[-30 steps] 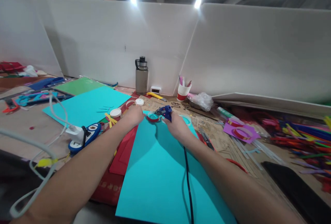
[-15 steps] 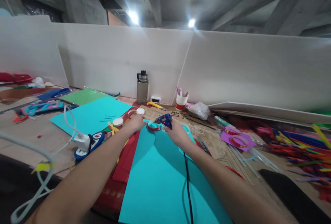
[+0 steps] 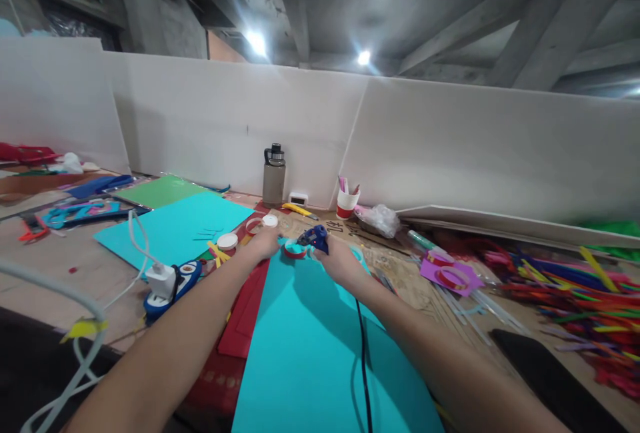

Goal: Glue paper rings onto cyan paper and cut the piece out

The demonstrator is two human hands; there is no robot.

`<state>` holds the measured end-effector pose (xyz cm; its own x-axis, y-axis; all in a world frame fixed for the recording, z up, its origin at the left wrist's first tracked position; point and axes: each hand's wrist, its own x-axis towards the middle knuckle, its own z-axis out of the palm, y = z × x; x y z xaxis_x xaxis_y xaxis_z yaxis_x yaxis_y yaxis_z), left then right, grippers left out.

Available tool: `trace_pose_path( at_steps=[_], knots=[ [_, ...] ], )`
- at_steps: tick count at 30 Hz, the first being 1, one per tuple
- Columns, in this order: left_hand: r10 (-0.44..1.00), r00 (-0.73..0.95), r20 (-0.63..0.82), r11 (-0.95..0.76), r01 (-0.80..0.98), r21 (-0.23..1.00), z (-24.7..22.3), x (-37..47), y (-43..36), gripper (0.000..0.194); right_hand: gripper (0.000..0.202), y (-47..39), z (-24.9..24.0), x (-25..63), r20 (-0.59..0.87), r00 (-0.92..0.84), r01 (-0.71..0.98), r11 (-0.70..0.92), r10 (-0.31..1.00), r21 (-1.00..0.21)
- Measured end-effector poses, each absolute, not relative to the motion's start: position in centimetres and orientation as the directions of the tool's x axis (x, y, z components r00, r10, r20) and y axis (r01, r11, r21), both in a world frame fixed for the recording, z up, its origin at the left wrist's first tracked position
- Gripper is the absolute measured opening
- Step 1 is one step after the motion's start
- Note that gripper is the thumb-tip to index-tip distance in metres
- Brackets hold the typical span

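Observation:
My right hand (image 3: 340,260) is wrapped round a dark blue hot glue gun (image 3: 316,238). Its nozzle points left, just above a small red ring with light blue in it (image 3: 295,250); whether they touch I cannot tell. A black cord (image 3: 364,360) trails from the gun towards me. On the ring's left side, my left hand (image 3: 264,244) has its fingers closed near a light blue bit, and what they pinch is too small to make out. Under both hands lies a long turquoise sheet (image 3: 300,340), over red sheets (image 3: 243,326).
White round lids (image 3: 227,241) and a yellow cutter (image 3: 297,210) lie beyond. Behind stand a bottle (image 3: 274,176) and a paper cup (image 3: 347,203). Left is a blue power strip (image 3: 185,280); right are red rings on purple card (image 3: 453,276) and coloured strips (image 3: 590,313).
The view has tipped slightly, so things sit a little lower in the picture. The glue gun's nozzle has dipped closer to the red ring. Both hands keep their holds.

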<state>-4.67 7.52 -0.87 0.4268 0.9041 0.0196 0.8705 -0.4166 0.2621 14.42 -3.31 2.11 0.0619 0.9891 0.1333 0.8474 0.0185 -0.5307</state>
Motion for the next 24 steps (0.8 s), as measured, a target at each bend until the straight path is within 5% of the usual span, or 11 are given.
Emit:
trace_pose_path(
  at_steps=[12,24],
  knots=[
    [0.923,0.385,-0.012,-0.373,0.901,0.223,-0.5,-4.5,8.1,0.033,0.025,-3.2,1.5,14.6,0.153,0.085,0.830,0.015,0.985,-0.558],
    [0.966,0.257,0.023,-0.232,0.825,0.515,-0.6,-5.5,8.7,0.011,0.034,-3.5,-0.2,14.7,0.123,0.108,0.759,-0.002,0.986,-0.651]
  ],
)
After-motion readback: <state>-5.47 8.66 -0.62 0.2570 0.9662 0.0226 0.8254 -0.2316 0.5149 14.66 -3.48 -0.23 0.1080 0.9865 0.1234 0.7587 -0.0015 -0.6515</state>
